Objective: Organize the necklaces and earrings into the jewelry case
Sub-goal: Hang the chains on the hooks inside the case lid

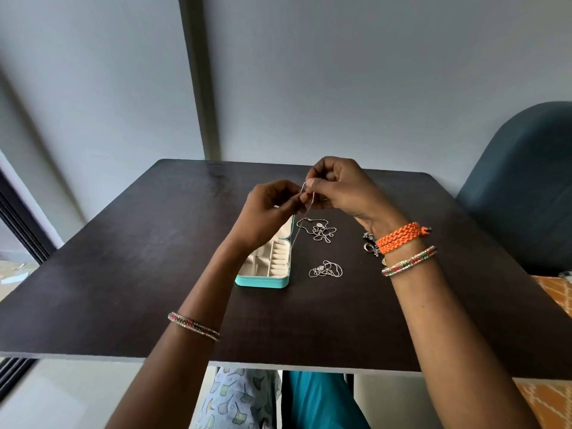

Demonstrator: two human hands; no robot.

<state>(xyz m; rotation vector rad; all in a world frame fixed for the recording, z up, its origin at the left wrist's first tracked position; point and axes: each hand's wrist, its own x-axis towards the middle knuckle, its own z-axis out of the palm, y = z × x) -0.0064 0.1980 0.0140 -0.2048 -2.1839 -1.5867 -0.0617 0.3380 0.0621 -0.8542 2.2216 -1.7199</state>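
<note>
A thin silver necklace chain (297, 229) hangs from both my hands above the table. My left hand (272, 209) and my right hand (337, 187) pinch its top end together, fingertips almost touching. Below them stands the open teal jewelry case (263, 281) with cream compartments, partly hidden by my left wrist. A tangled silver necklace with a pendant (318, 232) lies just right of the case. Another coiled silver necklace (325, 269) rests nearer to me. Small dark earrings (370, 243) lie by my right wrist, partly covered by it.
The dark wooden table (139, 258) stands against a grey wall. A blue chair (526, 187) is at the right. A window frame lies at the far left, and an orange patterned cloth (554, 292) shows at the right edge.
</note>
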